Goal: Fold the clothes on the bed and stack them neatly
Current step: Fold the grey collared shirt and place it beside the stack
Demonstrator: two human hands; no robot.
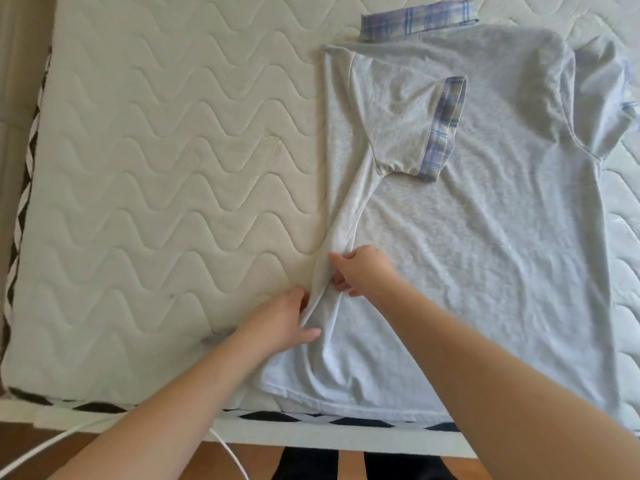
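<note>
A big cream quilted mattress (156,168) with wavy stitched lines fills most of the picture, from the upper left down to the lower edge. Along its left side and bottom edge runs a black and white zigzag border (20,209). On the right half of the mattress lies a light grey short-sleeved T-shirt (485,254), spread out flat, with its bottom hem (346,407) near the lower edge of the bed. Its left side is folded in over the middle, so one sleeve lies on top of the shirt. That sleeve ends in a blue and purple checked cuff (445,129). At the top of the picture, just above the shirt, a strip of the same blue checked cloth (415,20) peeks out from under it. Two bare arms reach in from the bottom of the picture. The left hand (287,323), in the lower middle, holds the folded left edge of the shirt, with the fingers curled on the cloth and the thumb lying on top. The right hand (360,270), just above it and to the right, pinches the same raised fold of cloth between fingers and thumb. The two hands are close together on that fold. Below the bed, at the bottom left, a thin white cable (52,445) curves over a brown wooden floor (256,462).
</note>
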